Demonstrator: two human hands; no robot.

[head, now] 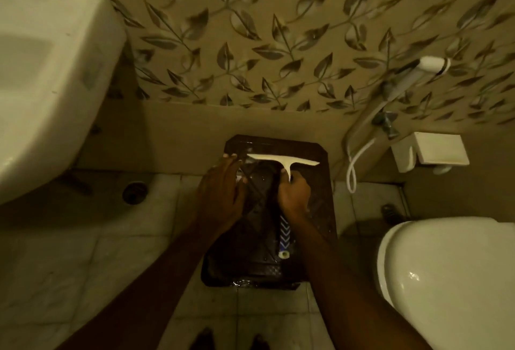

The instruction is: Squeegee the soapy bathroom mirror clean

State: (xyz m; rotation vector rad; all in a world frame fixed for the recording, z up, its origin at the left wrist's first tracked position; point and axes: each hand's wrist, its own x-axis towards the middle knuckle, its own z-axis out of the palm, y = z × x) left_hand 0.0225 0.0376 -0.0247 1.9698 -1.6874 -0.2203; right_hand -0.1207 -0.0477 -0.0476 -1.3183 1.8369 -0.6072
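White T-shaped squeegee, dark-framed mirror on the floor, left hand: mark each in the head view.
White T-shaped squeegee [284,159], head view, on the blade bar, left of the stem.
Dark-framed mirror [324,196], head view, on the right frame edge.
Left hand [221,196], head view, on the back of the hand.

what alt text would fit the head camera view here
A person's right hand holds a white squeegee near the top of a dark-framed mirror propped on the bathroom floor, while the left hand steadies its upper left. A sink sits left, a toilet right.
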